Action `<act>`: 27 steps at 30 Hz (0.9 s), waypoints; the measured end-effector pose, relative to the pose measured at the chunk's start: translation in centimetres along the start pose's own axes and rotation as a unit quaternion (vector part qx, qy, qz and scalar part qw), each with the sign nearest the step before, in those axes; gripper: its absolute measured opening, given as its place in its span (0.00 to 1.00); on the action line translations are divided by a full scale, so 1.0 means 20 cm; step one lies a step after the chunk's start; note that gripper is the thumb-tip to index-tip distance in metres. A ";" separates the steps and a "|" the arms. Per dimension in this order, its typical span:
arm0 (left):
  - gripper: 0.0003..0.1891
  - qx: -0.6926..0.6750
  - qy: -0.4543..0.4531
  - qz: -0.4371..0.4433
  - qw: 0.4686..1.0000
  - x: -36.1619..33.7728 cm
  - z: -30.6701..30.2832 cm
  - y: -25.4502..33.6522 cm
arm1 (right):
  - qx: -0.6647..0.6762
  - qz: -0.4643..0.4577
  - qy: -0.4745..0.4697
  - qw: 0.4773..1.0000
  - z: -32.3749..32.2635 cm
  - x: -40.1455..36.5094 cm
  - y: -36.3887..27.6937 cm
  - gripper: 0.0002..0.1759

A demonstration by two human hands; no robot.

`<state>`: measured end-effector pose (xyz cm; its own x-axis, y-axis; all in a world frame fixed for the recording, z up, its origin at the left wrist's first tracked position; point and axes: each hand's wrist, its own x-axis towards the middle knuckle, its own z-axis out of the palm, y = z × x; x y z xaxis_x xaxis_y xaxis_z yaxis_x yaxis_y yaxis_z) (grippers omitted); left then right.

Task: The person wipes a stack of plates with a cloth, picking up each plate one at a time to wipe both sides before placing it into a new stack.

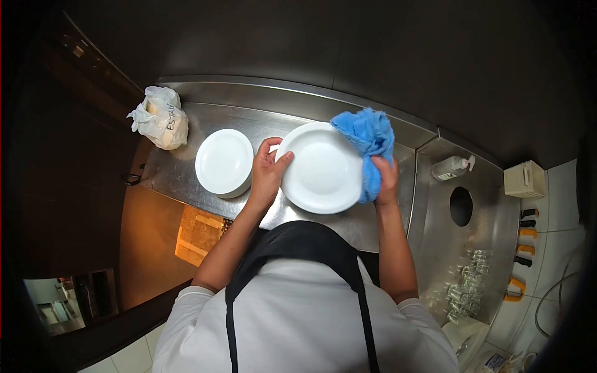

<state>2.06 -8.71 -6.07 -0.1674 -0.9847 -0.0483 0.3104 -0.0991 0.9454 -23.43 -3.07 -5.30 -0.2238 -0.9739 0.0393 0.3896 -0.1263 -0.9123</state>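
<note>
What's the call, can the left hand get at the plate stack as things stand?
Probably yes on reach: the left hand is right beside the plate stack, nothing visible between. But it grips the held plate, so it likely needs to release first.

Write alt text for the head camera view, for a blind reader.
A person's left hand grips a round white plate while the right hand holds a blue cloth at its rim. A stack of white plates and a plastic bag sit to the left on a metal counter.
</note>
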 end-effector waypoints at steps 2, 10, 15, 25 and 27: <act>0.17 0.001 -0.058 -0.043 0.997 -0.03 -0.02 0.02 | 0.167 0.078 -0.057 0.981 0.17 0.00 -0.14 0.24; 0.57 -0.030 -0.018 0.052 0.998 -0.23 0.02 0.02 | 0.122 0.334 -0.132 0.925 0.36 -0.17 0.13 0.23; 0.59 0.033 -0.071 0.192 0.978 -0.26 0.01 0.05 | 0.071 0.362 -0.188 0.910 0.08 -0.36 0.48 0.25; 0.19 0.096 0.064 0.129 0.985 -0.19 -0.06 0.06 | 0.178 0.245 -0.121 0.945 -0.03 -0.46 -0.10 0.29; 0.19 0.078 0.040 0.084 0.993 -0.17 -0.09 0.07 | 0.138 0.198 -0.098 0.966 0.03 -0.48 -0.21 0.29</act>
<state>4.73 -5.66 -5.16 -0.0492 -0.9943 0.0945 0.1787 0.0844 0.9803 -22.37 6.62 -1.53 0.1538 -0.9697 -0.1898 0.6391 0.2442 -0.7293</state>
